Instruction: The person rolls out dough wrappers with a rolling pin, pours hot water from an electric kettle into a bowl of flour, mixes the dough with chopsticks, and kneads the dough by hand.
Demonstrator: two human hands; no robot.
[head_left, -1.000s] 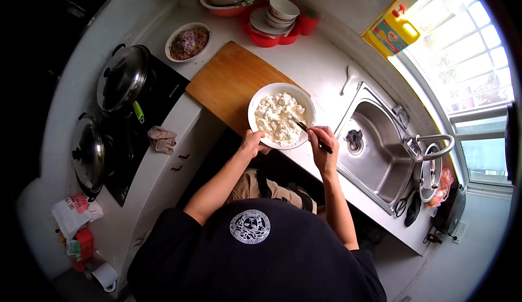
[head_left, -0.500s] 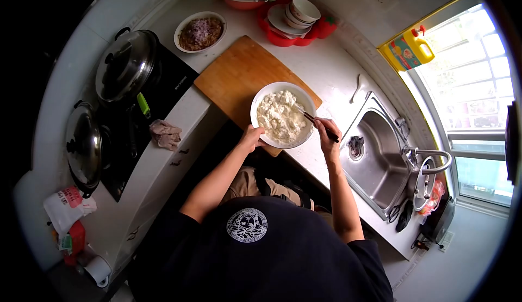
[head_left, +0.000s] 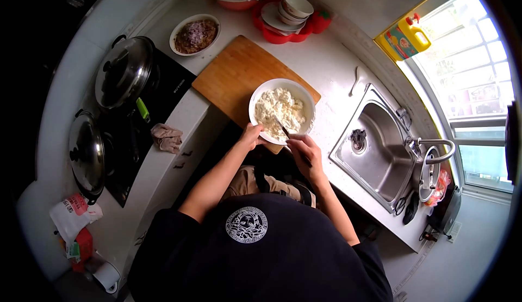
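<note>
A white bowl (head_left: 254,110) stands over the front corner of a wooden cutting board (head_left: 231,65). Clumpy white dough or flour mixture (head_left: 283,106) fills much of it. My left hand (head_left: 252,137) grips the bowl's lower left rim. In my right hand (head_left: 305,154), closed at the near right rim, are dark-handled chopsticks or a similar utensil (head_left: 281,128), whose tip is in the mixture. The fingers hide part of the handle.
Two lidded pans (head_left: 124,73) stand on the black stove at left, a cloth (head_left: 167,137) beside it. Behind are a dish of meat (head_left: 196,35) and stacked bowls (head_left: 296,8). A sink (head_left: 378,149) lies right, below a yellow jug (head_left: 405,38).
My right hand has moved left and toward my body with the utensil, whose tip has shifted to the near part of the bowl. My left hand keeps its hold on the rim.
</note>
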